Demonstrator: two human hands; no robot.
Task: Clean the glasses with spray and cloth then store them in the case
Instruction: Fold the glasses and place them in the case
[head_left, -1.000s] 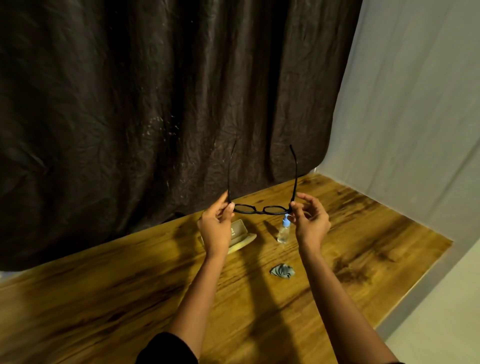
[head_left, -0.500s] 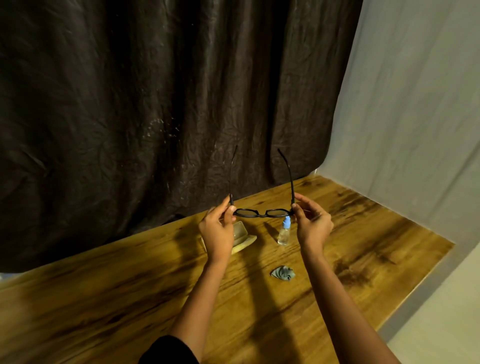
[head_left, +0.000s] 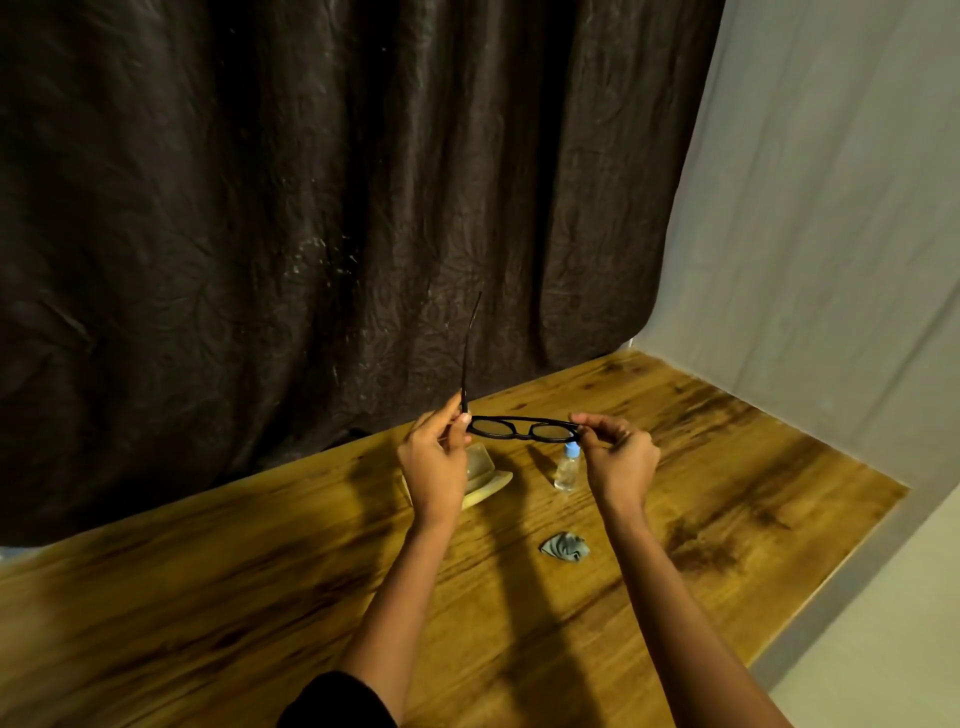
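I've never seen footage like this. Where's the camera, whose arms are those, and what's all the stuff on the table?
No machine here: a person wears a camera on the head, looking forward and down, so these are their own arms. The left hand and right hand each pinch one end of black glasses above the wooden table. One temple arm sticks up by the left hand. On the table lie a pale case, partly behind the left hand, a small blue-capped spray bottle and a crumpled grey cloth.
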